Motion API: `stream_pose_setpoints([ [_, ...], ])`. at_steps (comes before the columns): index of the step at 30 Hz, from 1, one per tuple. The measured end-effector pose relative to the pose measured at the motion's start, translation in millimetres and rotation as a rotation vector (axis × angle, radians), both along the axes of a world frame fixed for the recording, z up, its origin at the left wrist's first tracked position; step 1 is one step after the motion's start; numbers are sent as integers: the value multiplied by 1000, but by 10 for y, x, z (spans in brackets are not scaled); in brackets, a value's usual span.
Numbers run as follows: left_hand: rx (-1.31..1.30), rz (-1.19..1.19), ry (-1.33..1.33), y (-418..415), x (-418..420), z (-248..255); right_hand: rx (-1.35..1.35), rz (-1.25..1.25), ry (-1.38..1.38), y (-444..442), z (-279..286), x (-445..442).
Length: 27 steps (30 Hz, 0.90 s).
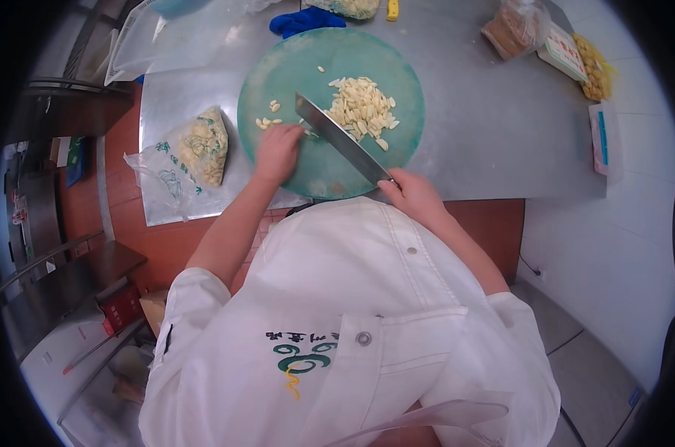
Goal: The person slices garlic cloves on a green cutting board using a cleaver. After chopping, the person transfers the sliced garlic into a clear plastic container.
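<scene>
On a round green cutting board (293,58), my right hand (414,193) grips the handle of a Chinese cleaver (342,139). Its blade slants across the board, tip up and to the left. My left hand (280,152) rests at the board's left side with its fingers curled. A few pieces of garlic (309,133) lie between its fingertips and the blade; whether the fingers pinch one I cannot tell. Right of the blade spreads a pile of cut garlic (361,107). Several whole garlic cloves (267,122) sit just beyond my left hand, and a lone clove (321,69) lies farther back.
A plastic bag of peeled garlic (206,146) lies left of the board on the steel table (483,139). Behind the board are a blue cloth (307,22), another bag (348,6) and a yellow handle (393,10). Bagged goods (516,31) stand at the back right.
</scene>
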<state>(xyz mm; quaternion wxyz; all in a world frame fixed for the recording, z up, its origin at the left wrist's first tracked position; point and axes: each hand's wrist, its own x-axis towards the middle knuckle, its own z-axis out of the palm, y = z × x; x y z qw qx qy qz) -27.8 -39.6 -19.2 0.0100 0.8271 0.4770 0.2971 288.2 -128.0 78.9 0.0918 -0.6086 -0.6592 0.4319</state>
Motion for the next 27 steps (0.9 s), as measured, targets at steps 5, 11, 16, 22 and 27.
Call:
stream_pose_setpoints([
  [5, 87, 289, 144, 158, -63, 190, -50, 12, 26, -106, -6, 138],
  [11, -7, 231, 282, 240, -158, 153, -131, -69, 69, -120, -28, 154],
  [16, -13, -121, 180, 134, -12, 96, -145, -118, 55, -46, 65, 117],
  [22, -14, -219, 18, -8, 89, -17, -77, -43, 19, -53, 132, 111],
  [27, -8, -231, 22, -23, 136, -45, -12, 58, -89, -66, 106, 84],
])
